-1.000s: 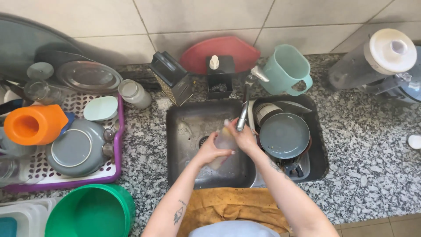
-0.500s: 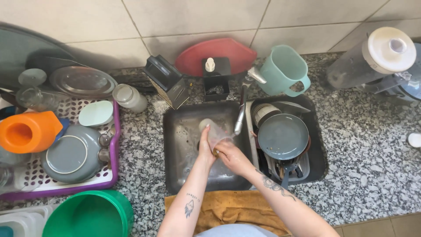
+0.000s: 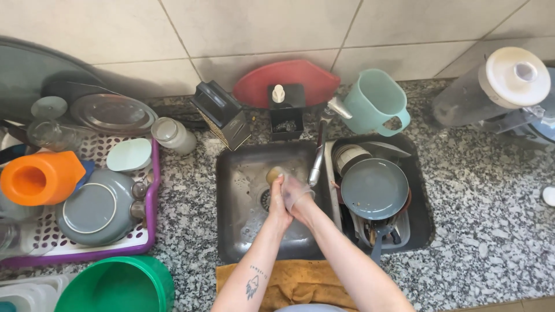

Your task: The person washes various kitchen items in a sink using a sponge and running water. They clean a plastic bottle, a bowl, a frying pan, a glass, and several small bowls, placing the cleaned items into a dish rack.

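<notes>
Both hands are working together over the sink (image 3: 231,231), near its middle by the drain. Left hand (image 3: 280,203) is curling around a yellowish sponge (image 3: 274,173), pressing it against a clear drinking glass (image 3: 296,190) that the right hand (image 3: 300,202) is gripping. That glass is lying tilted, its long axis slanting toward the sink's back right corner, where the tap (image 3: 319,151) is reaching down. No packaging or signs are readable. A black soap dispenser (image 3: 284,107) is standing at the sink's back edge, a mint jug (image 3: 376,103) at its back right, and a purple drying rack (image 3: 151,190) on the counter's left.
</notes>
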